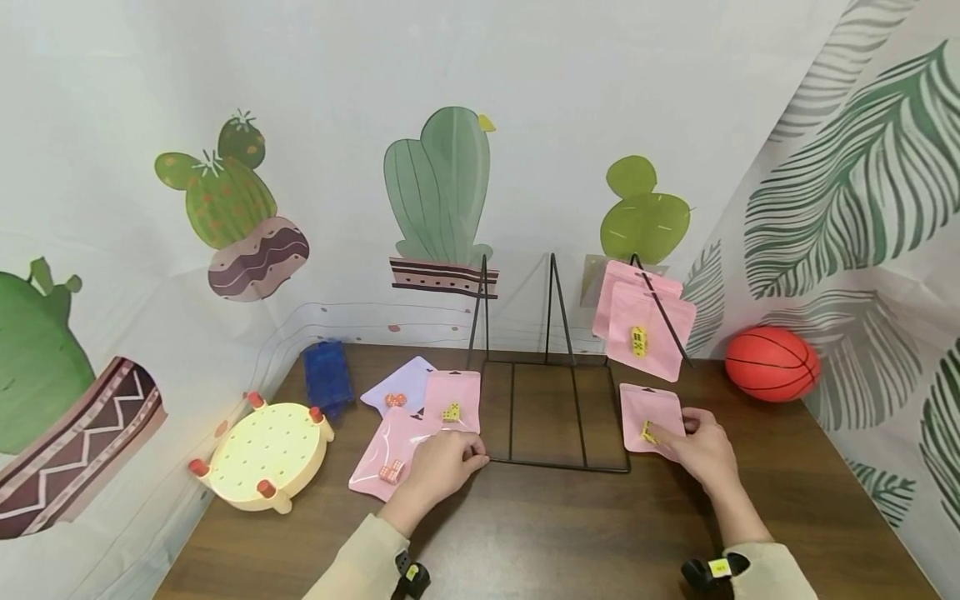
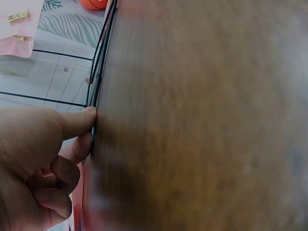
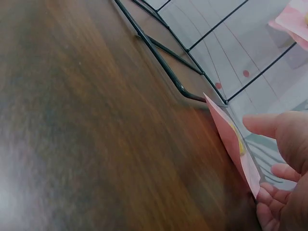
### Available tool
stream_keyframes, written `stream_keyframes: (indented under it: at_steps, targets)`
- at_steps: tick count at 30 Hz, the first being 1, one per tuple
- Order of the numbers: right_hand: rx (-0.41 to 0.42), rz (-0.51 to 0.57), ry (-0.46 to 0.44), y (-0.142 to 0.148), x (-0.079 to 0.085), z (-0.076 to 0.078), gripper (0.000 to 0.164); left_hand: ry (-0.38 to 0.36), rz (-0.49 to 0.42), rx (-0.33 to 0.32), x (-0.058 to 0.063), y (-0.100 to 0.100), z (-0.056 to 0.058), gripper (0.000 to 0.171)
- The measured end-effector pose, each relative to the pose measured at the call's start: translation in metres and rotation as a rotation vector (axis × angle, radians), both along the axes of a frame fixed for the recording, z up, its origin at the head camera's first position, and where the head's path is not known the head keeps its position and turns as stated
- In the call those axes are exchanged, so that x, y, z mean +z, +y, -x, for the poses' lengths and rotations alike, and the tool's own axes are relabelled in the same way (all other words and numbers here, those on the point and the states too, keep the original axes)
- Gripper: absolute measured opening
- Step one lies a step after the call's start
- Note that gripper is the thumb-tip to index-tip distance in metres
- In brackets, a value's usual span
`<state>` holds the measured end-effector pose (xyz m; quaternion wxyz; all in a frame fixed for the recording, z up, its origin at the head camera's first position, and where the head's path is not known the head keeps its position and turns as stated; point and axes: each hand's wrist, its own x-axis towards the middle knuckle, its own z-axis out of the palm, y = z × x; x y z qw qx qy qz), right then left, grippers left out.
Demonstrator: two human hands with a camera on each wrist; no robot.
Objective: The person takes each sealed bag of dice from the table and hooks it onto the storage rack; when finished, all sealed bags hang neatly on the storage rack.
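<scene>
My left hand (image 1: 442,462) pinches the front left corner of a black wire rack (image 1: 555,467) between thumb and forefinger; the left wrist view shows the wire between the fingertips (image 2: 88,110). Beyond the rack's right side lies a small pink pouch (image 1: 637,408) with yellow dice. My right hand (image 1: 701,450) is at its right edge, thumb extended over it. In the right wrist view, the thumb (image 3: 260,124) stands apart from the pouch while the other fingertips touch its edge. Two pink pouches hang on the rack's right hook, the front one (image 1: 656,321) showing yellow dice.
Left of the rack lie a lilac pouch (image 1: 397,385), a pink pouch with yellow dice (image 1: 452,392) and a pink pouch with red dice (image 1: 378,454). A blue box (image 1: 327,372) and a yellow pegged stand (image 1: 270,454) are farther left. A red basketball (image 1: 772,364) sits right.
</scene>
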<state>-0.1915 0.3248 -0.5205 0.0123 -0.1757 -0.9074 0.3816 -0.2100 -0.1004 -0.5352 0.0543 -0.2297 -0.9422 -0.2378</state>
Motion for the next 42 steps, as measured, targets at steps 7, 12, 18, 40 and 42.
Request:
stream_keyframes:
  at_steps: [7, 12, 18, 40, 42]
  targets:
    - [0.054, -0.050, -0.030, -0.002, 0.002, 0.002, 0.107, -0.008, -0.004, 0.000, 0.000, 0.000, 0.000, 0.014]
    - [0.069, -0.027, -0.033, 0.001, 0.002, -0.002, 0.111, -0.009, -0.008, -0.003, 0.000, 0.001, -0.001, 0.013]
    - [0.057, 0.038, -0.021, 0.006, 0.003, -0.006, 0.108, -0.007, 0.014, 0.005, 0.000, 0.001, 0.000, 0.013]
    - [-0.028, 0.224, 0.028, 0.025, 0.002, -0.026, 0.121, -0.008, 0.012, 0.001, 0.000, 0.000, 0.001, 0.013]
    - [-0.006, 0.216, 0.017, 0.028, 0.003, -0.029, 0.117, -0.006, 0.012, 0.000, 0.001, 0.000, 0.001, 0.013]
